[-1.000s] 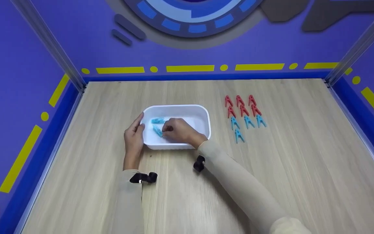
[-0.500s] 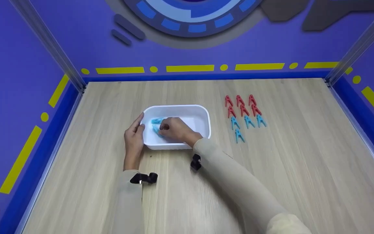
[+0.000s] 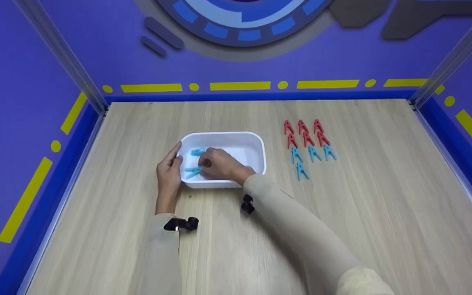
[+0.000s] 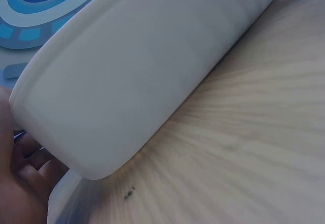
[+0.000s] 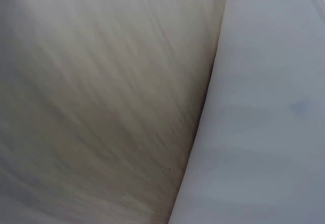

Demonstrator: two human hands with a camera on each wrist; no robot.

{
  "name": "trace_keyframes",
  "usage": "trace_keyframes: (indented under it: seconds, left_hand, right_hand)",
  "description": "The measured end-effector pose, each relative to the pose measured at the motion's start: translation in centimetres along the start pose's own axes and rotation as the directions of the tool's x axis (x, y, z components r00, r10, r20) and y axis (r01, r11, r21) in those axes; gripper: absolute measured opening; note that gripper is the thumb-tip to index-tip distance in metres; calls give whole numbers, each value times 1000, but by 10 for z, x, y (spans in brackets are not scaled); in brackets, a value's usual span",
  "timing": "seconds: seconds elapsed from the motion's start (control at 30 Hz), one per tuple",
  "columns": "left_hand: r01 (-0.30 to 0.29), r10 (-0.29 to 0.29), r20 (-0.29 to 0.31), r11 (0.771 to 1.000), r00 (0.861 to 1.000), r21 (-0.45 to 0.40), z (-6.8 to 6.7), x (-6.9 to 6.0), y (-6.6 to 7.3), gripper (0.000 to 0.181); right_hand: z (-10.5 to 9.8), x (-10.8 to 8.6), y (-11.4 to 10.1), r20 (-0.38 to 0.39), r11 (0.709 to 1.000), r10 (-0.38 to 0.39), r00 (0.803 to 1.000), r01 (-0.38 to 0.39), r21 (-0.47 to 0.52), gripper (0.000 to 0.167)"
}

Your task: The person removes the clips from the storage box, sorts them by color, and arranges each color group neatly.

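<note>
My left hand (image 3: 169, 174) grips the left end of a white plastic tub (image 3: 256, 141), its thumb at the rim and its fingers along the outside. In the left wrist view, that hand (image 4: 25, 178) shows at the tub's corner. My right hand (image 3: 221, 164) reaches down inside the tub and pinches a light-blue clothespin (image 3: 193, 172) by its right end, with the two legs pointing left. Another light-blue clothespin (image 3: 198, 152) lies behind it on the tub floor, beside the knuckles. The right wrist view shows mainly the tub's outer wall (image 5: 264, 107); the right fingertips are hidden there.
Right of the tub, red clothespins (image 3: 308, 139) and blue clothespins (image 3: 313, 154) lie in rows on the wooden table (image 3: 383, 184). One blue clothespin (image 3: 301, 171) lies nearest the front. Blue-purple panels (image 3: 236, 69) enclose the back and sides.
My right hand has shifted slightly left within the tub. The front blue clothespin has turned from a slant so its legs point left. My left hand keeps its place on the tub.
</note>
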State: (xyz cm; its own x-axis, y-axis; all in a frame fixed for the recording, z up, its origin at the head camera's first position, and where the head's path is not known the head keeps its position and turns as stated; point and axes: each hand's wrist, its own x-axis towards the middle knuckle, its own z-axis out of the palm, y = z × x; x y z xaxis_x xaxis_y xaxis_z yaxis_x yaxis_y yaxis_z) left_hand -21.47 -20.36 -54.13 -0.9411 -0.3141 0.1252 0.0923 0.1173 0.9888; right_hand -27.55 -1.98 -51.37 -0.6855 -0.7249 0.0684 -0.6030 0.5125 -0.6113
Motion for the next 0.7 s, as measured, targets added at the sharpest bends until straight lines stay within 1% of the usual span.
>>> trace_keyframes:
  seconds: [0.07,0.2,0.27,0.37,0.43,0.5,0.6,0.7]
  left_hand:
    - [4,-4,-4,1000,1000,1,0,-1,0,43]
    - [18,-18,-3,1000,1000,-9,-1,-2,0,43]
    - [21,-21,5,1000,1000,-11,0,-3,0,43]
    - [5,-5,13,1000,1000,-11,1,-3,-1,43]
    - [-3,3,14,1000,1000,-3,2,-4,-1,43]
    - [-10,10,12,1000,1000,7,3,-3,0,43]
    - [-2,1,12,1000,1000,16,3,-3,0,43]
    - [9,-9,4,1000,1000,6,1,-2,-1,43]
  right_hand:
    - [1,1,0,17,1000,-13,1000,13,-7,13]
    - [0,-1,-1,38,1000,5,999,-5,5,12]
    - [-3,-4,-1,29,1000,7,1000,-7,16,13]
    - [-9,-11,1,-19,999,-28,999,29,16,13]
    - [-16,-18,4,-60,998,-55,997,56,24,12]
    - [-25,-28,7,-100,997,-65,993,69,39,11]
    - [-40,-47,12,-138,996,-32,990,43,80,12]
    - [-55,-68,20,-162,995,4,987,12,101,13]
